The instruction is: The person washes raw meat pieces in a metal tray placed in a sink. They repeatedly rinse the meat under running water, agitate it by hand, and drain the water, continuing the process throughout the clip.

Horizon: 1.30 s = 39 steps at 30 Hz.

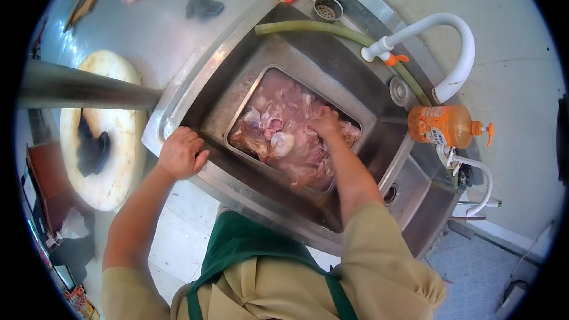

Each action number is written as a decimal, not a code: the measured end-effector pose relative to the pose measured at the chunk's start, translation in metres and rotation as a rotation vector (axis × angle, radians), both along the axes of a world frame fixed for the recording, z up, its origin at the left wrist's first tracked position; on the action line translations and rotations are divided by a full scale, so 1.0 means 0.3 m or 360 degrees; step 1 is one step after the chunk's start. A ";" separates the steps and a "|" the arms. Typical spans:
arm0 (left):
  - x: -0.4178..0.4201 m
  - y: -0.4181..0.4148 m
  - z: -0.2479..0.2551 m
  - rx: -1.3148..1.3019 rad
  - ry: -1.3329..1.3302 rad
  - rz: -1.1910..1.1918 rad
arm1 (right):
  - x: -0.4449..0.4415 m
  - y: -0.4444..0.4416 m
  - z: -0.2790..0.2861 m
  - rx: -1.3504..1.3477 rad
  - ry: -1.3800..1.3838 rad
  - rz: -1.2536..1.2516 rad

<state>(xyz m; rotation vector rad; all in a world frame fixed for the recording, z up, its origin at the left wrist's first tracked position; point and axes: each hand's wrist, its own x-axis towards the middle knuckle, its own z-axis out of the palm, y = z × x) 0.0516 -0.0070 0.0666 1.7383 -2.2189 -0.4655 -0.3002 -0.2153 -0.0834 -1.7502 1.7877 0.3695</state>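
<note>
A rectangular metal tray point(297, 70) sits in the large basin of a stainless steel sink point(231, 80). Raw meat pieces point(293, 111) lie in it in cloudy pinkish water, and a pale rounded bone end point(282, 144) shows among them. My right hand point(326, 122) reaches into the tray's right side and touches the meat. Its fingertips are hidden between the pieces, so whether they grip one is unclear. At the basin's near left corner, my left hand point(183, 153) is curled over the sink rim point(222, 182), with the thumb pointing right.
A green hose point(320, 26) crosses the basin's far corner near a white faucet point(460, 31). An orange pump bottle point(444, 126) stands at the right, beside a smaller basin point(409, 173). Left are a metal post point(89, 84) and a thick round chopping block point(129, 155) with a dark cloth point(91, 149).
</note>
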 end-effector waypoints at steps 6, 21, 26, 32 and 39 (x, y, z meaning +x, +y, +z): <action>0.003 0.004 0.003 0.0002 -0.0020 -0.0005 | -0.040 0.064 -0.009 -0.0239 -0.0338 0.0383; 0.000 0.005 -0.011 -0.0008 -0.0022 -0.0007 | -0.180 0.147 -0.014 0.0527 -0.2010 -0.1975; -0.006 -0.004 -0.003 -0.0008 -0.0040 -0.0024 | -0.216 0.145 -0.080 0.0457 -0.1955 -0.1933; -0.012 -0.017 -0.004 -0.0011 -0.0018 -0.0028 | -0.220 0.127 -0.135 -0.0061 -0.1746 -0.1542; -0.007 0.000 -0.013 -0.0027 -0.0034 -0.0009 | -0.018 0.133 0.084 -0.0985 -0.0966 -0.0169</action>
